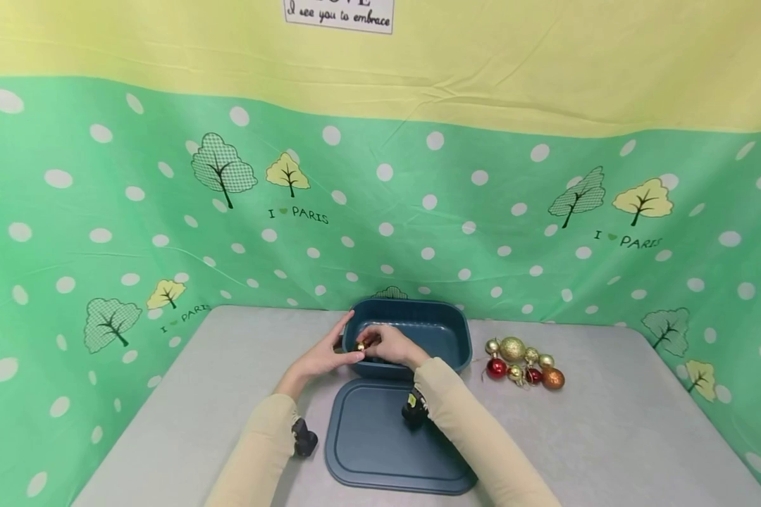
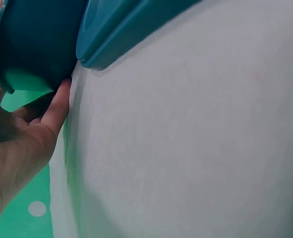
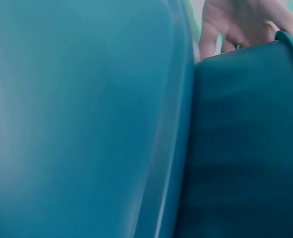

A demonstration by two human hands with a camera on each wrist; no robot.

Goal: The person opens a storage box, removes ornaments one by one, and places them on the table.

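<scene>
lid (image 1: 380, 440): flat on the table (image 1: 609, 436) at lower centre, far edge just beside the tub; bare grey table either side.
left hand (image 1: 322, 358): at the tub's near-left corner, fingers straight against the outer wall.
right hand (image 1: 393, 345): over the tub's near rim, fingertips pinching a small gold bauble (image 1: 360, 346).
tub (image 1: 444, 331): mid-frame, open, back edge near the cloth wall.
baubles (image 1: 523, 362): cluster right of the tub, apart from it; open table beyond.

Teal bin (image 1: 447, 336) and lid (image 1: 380, 451); gold, red, orange baubles (image 1: 523, 362); grey table (image 1: 609, 422); green white-dotted cloth (image 1: 418, 211); cream sleeves (image 1: 475, 429)
</scene>
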